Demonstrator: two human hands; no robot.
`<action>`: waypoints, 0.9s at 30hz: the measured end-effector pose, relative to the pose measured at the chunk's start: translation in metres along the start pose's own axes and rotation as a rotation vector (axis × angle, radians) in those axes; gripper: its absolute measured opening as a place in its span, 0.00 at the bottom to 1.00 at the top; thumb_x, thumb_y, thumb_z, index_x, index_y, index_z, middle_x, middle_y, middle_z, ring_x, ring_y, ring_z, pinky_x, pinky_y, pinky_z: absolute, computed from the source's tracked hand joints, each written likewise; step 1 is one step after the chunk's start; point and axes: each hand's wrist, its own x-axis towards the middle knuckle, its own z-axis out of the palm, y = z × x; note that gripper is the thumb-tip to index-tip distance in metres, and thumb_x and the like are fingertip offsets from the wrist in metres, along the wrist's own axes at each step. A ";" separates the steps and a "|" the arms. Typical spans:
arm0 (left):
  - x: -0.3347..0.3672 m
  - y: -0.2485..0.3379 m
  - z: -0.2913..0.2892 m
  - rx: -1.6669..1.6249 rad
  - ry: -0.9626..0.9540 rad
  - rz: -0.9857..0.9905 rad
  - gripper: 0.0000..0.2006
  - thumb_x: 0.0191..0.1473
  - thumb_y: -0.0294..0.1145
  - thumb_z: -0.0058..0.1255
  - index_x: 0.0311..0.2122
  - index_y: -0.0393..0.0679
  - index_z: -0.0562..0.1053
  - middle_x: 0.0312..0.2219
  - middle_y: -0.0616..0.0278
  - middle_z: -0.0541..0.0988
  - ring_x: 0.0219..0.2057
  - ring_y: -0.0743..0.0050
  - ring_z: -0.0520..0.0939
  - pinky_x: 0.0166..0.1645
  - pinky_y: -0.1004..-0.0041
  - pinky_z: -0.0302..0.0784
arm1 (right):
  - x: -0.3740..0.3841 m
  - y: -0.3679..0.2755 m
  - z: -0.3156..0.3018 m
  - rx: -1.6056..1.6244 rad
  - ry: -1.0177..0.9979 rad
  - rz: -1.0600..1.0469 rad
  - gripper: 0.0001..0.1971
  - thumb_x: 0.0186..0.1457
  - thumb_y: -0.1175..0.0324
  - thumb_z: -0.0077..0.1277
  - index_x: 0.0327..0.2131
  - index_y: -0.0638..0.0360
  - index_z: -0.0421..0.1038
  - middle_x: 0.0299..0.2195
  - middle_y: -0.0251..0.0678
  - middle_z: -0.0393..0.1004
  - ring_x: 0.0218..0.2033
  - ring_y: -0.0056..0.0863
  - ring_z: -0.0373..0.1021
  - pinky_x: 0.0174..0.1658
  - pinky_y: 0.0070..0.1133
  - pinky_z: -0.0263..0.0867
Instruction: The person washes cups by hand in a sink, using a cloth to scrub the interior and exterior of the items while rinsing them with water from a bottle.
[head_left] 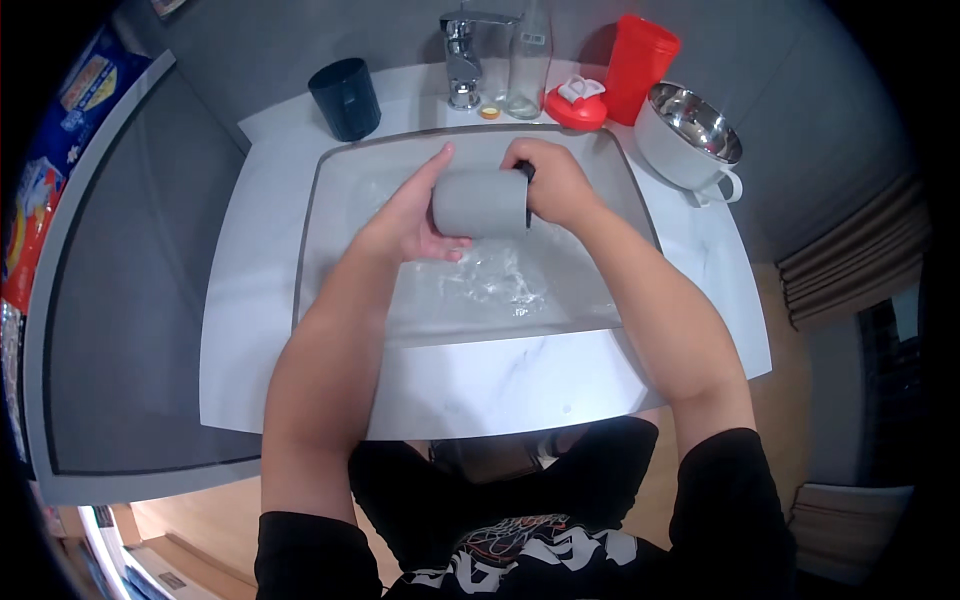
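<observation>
A grey cup [480,203] lies on its side in the air above the sink. My left hand [418,210] cradles its left end, thumb above and fingers beneath. My right hand [557,183] is closed at the cup's right end, around a dark piece [527,172] that is mostly covered by the fingers. Whether this piece belongs to the cup or is separate, I cannot tell. Below both hands, rippling water with bright reflections lies in the white sink basin [340,270].
Behind the basin stand a dark ribbed cup [345,98], a chrome faucet [461,60], a clear glass bottle [529,65], a small yellow cap [489,112], a red lid [577,108] and a red container [640,68]. A white steel-lined mug [688,145] leans at the right. A grey panel [130,300] borders the left.
</observation>
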 end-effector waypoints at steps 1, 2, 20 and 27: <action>0.004 0.000 -0.011 0.031 -0.215 -0.213 0.30 0.53 0.56 0.54 0.56 0.49 0.67 0.43 0.56 0.76 0.39 0.56 0.79 0.40 0.60 0.77 | -0.001 -0.001 -0.001 -0.053 0.011 -0.238 0.10 0.42 0.75 0.54 0.33 0.61 0.73 0.33 0.47 0.75 0.34 0.44 0.72 0.39 0.29 0.68; 0.003 -0.001 -0.005 0.035 -0.219 -0.216 0.30 0.53 0.56 0.54 0.56 0.49 0.67 0.43 0.56 0.76 0.39 0.56 0.79 0.40 0.60 0.77 | -0.004 -0.007 -0.001 -0.083 0.039 -0.236 0.09 0.42 0.77 0.53 0.32 0.62 0.73 0.33 0.46 0.75 0.35 0.44 0.72 0.39 0.30 0.67; -0.014 -0.009 0.014 0.376 -0.041 1.072 0.31 0.41 0.22 0.62 0.56 0.36 0.69 0.47 0.58 0.75 0.48 0.73 0.74 0.55 0.73 0.68 | -0.002 0.010 0.022 1.058 -0.675 0.744 0.15 0.58 0.58 0.51 0.41 0.60 0.72 0.28 0.41 0.77 0.22 0.25 0.75 0.21 0.19 0.73; -0.056 0.024 0.033 0.959 0.253 1.504 0.25 0.35 0.29 0.63 0.45 0.41 0.77 0.43 0.56 0.77 0.42 0.60 0.76 0.49 0.69 0.71 | 0.002 0.026 0.029 0.232 -0.395 0.516 0.10 0.47 0.68 0.57 0.34 0.63 0.77 0.32 0.42 0.79 0.28 0.31 0.75 0.32 0.26 0.71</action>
